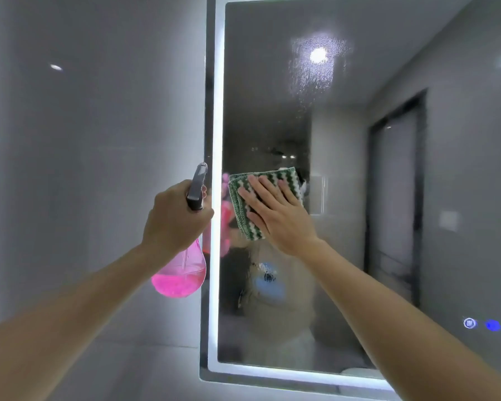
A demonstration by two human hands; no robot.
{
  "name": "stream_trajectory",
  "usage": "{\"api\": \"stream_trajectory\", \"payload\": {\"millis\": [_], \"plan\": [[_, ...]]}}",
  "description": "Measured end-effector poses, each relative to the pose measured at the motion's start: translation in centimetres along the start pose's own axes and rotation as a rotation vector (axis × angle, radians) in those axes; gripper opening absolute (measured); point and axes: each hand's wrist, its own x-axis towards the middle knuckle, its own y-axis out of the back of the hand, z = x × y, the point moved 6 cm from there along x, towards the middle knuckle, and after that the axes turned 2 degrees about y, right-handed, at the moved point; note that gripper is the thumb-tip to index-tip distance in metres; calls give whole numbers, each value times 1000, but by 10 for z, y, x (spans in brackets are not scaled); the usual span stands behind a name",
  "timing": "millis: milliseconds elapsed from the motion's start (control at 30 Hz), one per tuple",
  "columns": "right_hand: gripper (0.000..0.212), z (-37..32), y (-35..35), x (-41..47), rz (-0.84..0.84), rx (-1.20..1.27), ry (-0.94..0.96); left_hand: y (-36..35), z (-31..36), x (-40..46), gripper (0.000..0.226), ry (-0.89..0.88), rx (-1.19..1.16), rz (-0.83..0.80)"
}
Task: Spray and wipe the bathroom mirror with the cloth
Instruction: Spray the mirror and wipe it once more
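My right hand (pixel 275 209) lies flat with fingers spread, pressing the folded green cloth (pixel 243 198) to the mirror (pixel 359 169) at centre frame, probably to spread pressure. My left hand (pixel 174 218) grips the pink spray bottle (pixel 182 273) just left of the lit frame edge (pixel 217 198), clear of the wiping. A droplet patch (pixel 315 70) waits at upper centre. Touch buttons (pixel 480 324) sit at lower right. Nothing blocks the glass.
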Motion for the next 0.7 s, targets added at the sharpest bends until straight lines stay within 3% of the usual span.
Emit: {"api": "stream_trajectory", "payload": {"millis": [167,300,500,633,700], "plan": [[52,20,4,39,50,-69,-77,3,-5,21,8,-13,27,13],[53,25,5,66,82,-96,-175,7,-11,50,5,-33,39,33],[54,32,10,111,67,-137,-155,15,-24,109,38,-88,-2,49],[67,48,22,157,-25,-207,-151,28,-20,154,21,-130,-21,29],[61,61,32,188,-13,-217,-175,35,-12,185,25,-138,-11,25]]}}
